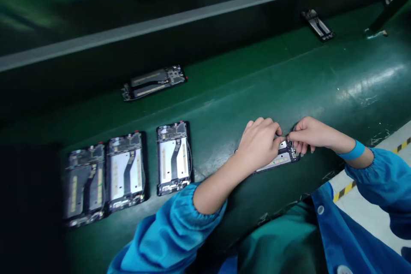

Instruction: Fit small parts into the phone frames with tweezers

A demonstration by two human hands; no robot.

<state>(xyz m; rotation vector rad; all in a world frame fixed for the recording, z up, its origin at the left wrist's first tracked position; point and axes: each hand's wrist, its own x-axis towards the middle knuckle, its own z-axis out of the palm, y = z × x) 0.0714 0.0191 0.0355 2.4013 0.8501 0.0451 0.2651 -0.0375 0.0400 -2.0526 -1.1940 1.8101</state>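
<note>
An opened smartphone (276,162) without its back cover lies on the green work surface, its inside facing up. My left hand (260,142) rests over this phone with curled fingers, covering much of it. The thumb and index finger of that hand meet near the phone's right end. My right hand (306,136), with a blue wristband (353,150) behind it, is closed in a pinch at the same end. Its fingertips nearly touch my left thumb. Whatever lies between the pinching fingertips is too small or hidden to make out.
Left of my hands, three opened phones stand in a row: one phone (174,158), a second (126,171) and a third (86,184). Further back lie another phone (154,83) and one at far right (318,25). A grey-edged ledge (205,16) runs behind.
</note>
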